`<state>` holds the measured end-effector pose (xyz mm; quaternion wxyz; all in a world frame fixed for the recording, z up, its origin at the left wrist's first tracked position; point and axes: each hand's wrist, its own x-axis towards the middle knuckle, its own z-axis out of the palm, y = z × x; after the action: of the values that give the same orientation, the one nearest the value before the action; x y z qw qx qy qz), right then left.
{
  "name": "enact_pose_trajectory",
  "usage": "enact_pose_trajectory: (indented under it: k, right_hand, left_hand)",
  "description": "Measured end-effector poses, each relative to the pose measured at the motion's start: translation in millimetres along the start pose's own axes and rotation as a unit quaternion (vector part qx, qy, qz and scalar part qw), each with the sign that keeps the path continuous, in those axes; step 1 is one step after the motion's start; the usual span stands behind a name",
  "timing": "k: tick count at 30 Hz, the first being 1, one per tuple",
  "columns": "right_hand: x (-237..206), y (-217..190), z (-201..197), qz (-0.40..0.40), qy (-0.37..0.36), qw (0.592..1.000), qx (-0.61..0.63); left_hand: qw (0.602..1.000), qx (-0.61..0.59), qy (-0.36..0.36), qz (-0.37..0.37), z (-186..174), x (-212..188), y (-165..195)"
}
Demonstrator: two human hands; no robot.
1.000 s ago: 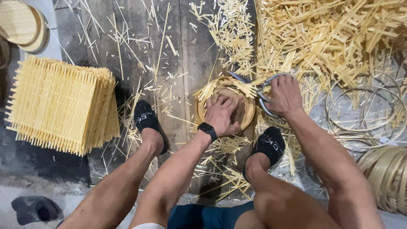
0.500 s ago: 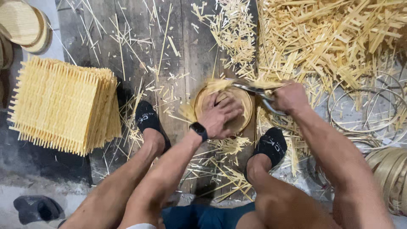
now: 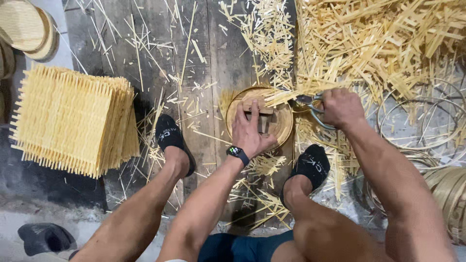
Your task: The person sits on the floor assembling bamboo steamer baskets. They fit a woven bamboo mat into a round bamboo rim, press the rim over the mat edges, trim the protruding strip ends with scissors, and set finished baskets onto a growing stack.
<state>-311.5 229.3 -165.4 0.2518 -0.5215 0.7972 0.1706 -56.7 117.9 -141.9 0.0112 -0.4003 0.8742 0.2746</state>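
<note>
1. Near the bottom of the frame, both knees are spread with a black-socked foot point(image 3: 171, 140) on either side of the work; keeping them planted gives a steady base.
2. At centre, the left hand point(image 3: 250, 130) presses flat, fingers spread, on the wooden block across the round bamboo tray point(image 3: 283, 127). Firm downward pressure should stop the tray from turning.
3. Right of centre, the right hand point(image 3: 341, 107) is closed around the handles of the shears point(image 3: 310, 103), whose blades meet the slat ends overhanging the tray's upper rim. Cutting close along the rim likely leaves a clean edge.
4. Farther off: the stack of woven mats point(image 3: 73, 121) at left, the offcut heap point(image 3: 383, 43) at upper right.
</note>
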Motion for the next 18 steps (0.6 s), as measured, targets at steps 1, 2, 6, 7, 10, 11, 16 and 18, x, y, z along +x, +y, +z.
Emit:
enact_pose_trajectory:
  k: [1, 2, 6, 7, 10, 11, 16, 18]
  right_hand:
    - [0.3, 0.5, 0.7, -0.008, 0.057, 0.998, -0.017]
    - [0.5, 2.2, 1.4, -0.014, 0.118, 0.992, -0.036]
    - [0.6, 3.2, 6.5, -0.011, 0.078, 0.995, -0.060]
    - [-0.4, 4.2, 7.1, -0.012, 0.055, 0.998, -0.026]
    - [-0.8, 3.5, 7.2, -0.018, 0.043, 0.999, -0.010]
    - [-0.7, 2.9, 7.0, -0.021, 0.047, 0.998, -0.020]
    - [3.6, -4.3, 9.4, -0.002, 0.075, 0.997, 0.007]
    - [5.0, -3.6, 11.9, -0.007, 0.067, 0.998, -0.009]
  left_hand:
    - [1.000, 0.001, -0.003, 0.007, -3.1, 0.3, -0.4]
    - [1.000, 0.002, -0.003, 0.017, -5.7, 1.8, -0.2]
    - [0.993, -0.006, -0.073, 0.091, -17.5, 5.3, -1.0]
    - [0.991, -0.007, -0.093, 0.097, -21.0, 6.5, -2.8]
    - [0.984, 0.002, -0.123, 0.131, -31.6, 10.8, -9.7]
    - [0.981, 0.006, -0.127, 0.144, -34.0, 12.2, -11.4]
    - [0.972, 0.019, -0.174, 0.159, -35.6, 18.8, -18.1]
    - [0.973, 0.050, -0.151, 0.169, -28.4, 18.1, -17.0]
